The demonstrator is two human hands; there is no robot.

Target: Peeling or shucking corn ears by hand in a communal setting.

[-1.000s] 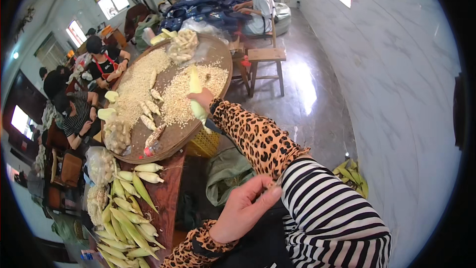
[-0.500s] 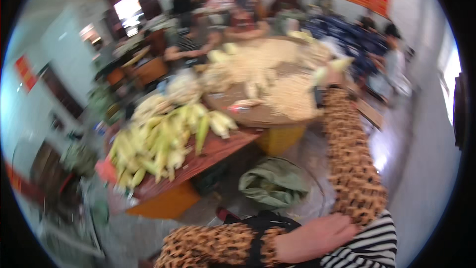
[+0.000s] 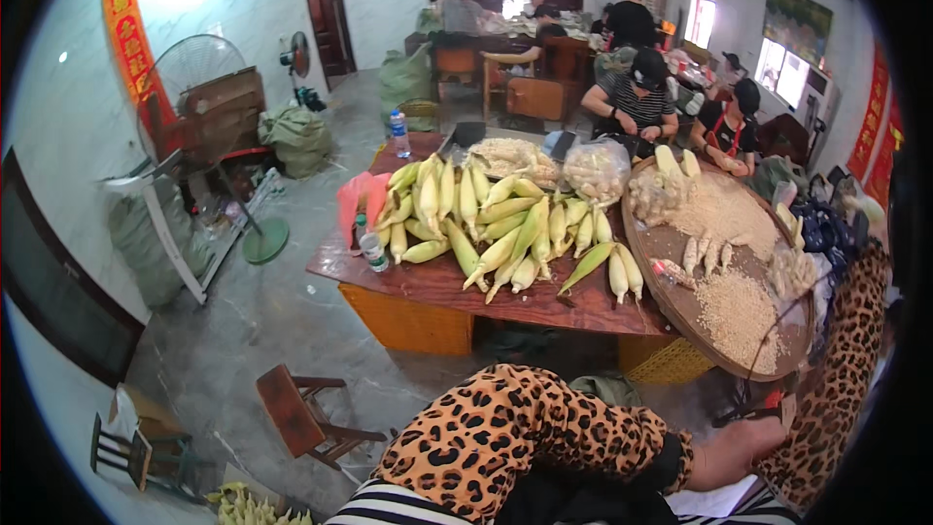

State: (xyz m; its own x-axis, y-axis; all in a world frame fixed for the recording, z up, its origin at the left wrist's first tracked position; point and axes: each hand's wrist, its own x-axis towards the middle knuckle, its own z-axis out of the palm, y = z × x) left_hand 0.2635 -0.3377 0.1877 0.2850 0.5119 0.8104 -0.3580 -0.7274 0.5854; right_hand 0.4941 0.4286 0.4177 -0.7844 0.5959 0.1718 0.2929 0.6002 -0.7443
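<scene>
My left hand (image 3: pixel 737 451) is closed against the leopard-print sleeve (image 3: pixel 826 399) of my right arm, near the elbow; its fingertips are partly hidden there. My right arm reaches out along the right rim of the picture. Beyond its cuff, my right hand (image 3: pixel 868 226) is dim and small, with a pale ear of corn (image 3: pixel 861 198) at it. Beside that arm lies a wide round tray (image 3: pixel 637 233) with loose kernels (image 3: pixel 739 321), several bare cobs (image 3: pixel 708 253) and a clear bag of pale pieces (image 3: pixel 795 272). Ears in green husk (image 3: pixel 505 243) are heaped on the red-brown table (image 3: pixel 437 294).
Two plastic bottles (image 3: pixel 370 245) stand among the corn and at the table's far edge. A bag of pale pieces (image 3: pixel 595 172) lies between heap and tray. A wooden stool (image 3: pixel 292 410) stands at the lower left. Several people (image 3: pixel 637 97) sit beyond the table.
The view has swung left, so the table and tray appear farther right and more of the room's left side shows. My left hand stays at the right sleeve.
</scene>
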